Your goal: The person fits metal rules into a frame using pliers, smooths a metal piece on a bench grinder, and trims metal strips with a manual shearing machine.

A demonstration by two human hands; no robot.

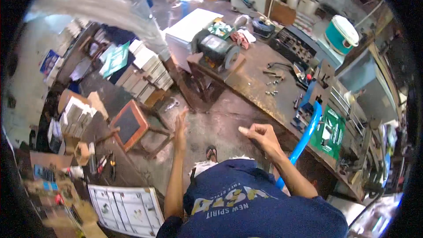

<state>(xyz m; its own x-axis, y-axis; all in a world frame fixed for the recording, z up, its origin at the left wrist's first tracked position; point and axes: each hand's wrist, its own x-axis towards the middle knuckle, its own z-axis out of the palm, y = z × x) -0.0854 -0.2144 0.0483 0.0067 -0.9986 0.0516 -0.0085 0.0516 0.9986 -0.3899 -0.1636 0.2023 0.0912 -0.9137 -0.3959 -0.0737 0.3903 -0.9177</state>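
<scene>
Cluttered workshop seen from above, with a stained concrete floor (220, 123) in the middle and goods packed around it. Far left, shelves (75, 119) hold small boxes, with more stacked boxes (147, 68) further back. Low on the left lie hand tools (108, 163) and a white printed sheet (125, 209). Near the centre stands a small wooden stool (130, 125) with a dark square seat.

Just right of the stool, the person's left hand (180, 125) is raised over the floor, fingers straight and together, palm open, holding nothing and touching nothing. Below it, a foot in a sandal (211, 153) shows above the person's dark blue shirt (246, 202).

Right of centre, the right hand (260, 133) hangs in the air over the floor, fingers curled loosely into a half fist with the thumb pointing left; it has hold of nothing.

Behind the hands, a bench grinder (218, 50) sits on a stand beside a white box (189, 28). To the right runs a long, worn workbench (255, 79) scattered with bolts (271, 92). A blue handle (306, 136) slants down from its front edge, near the right forearm. Far right, a teal and white cooker (343, 33) stands at the back.
</scene>
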